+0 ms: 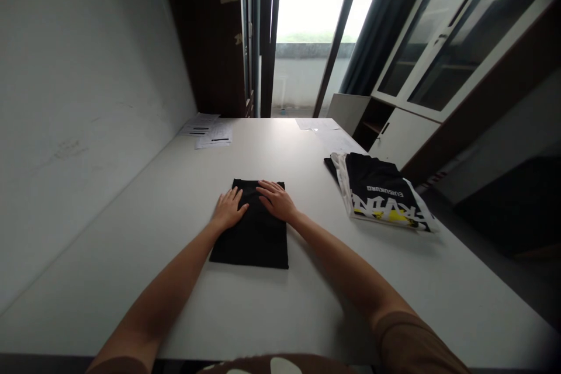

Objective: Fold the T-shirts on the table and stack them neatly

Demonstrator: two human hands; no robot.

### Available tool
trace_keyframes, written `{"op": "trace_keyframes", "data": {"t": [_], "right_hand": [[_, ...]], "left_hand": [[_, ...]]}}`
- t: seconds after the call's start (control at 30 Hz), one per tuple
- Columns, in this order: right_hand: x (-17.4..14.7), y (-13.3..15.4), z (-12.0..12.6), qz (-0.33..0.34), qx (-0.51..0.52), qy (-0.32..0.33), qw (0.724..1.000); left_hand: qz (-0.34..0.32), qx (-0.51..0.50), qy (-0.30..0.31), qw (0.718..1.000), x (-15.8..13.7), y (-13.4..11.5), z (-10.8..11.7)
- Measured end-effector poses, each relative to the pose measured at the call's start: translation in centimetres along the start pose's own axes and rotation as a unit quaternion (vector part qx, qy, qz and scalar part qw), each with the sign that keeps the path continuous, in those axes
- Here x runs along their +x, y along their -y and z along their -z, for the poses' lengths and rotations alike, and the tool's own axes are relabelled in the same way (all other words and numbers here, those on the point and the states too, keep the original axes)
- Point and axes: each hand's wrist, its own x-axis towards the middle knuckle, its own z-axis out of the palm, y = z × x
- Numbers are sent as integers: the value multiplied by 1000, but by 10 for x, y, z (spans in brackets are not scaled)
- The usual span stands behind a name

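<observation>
While your left hand [228, 208] and right hand [277, 200] lie flat, fingers spread, gripping nothing, the folded black cloth [254, 242] sits directly beneath both, its long axis seemingly running away from you; table [153, 234] extends either side; the clothes pile [379, 184] lies rightward, well apart.

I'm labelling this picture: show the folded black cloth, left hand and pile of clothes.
Folded black cloth [253, 238], head view: its uncovered lower part.
Left hand [227, 210], head view: back of the hand.
Pile of clothes [382, 177], head view: black top piece.
</observation>
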Motion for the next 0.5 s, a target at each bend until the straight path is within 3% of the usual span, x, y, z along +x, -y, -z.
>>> {"op": "trace_keyframes", "data": {"t": [0.23,0.5], "right_hand": [[-1,-20,-15,-89,-44,100,990],[-9,-29,-8,-166,-78,61,981]], "left_hand": [[22,0,-11,1000,-10,-23,-1],[24,1,-15,1000,-10,-21,5]]}}
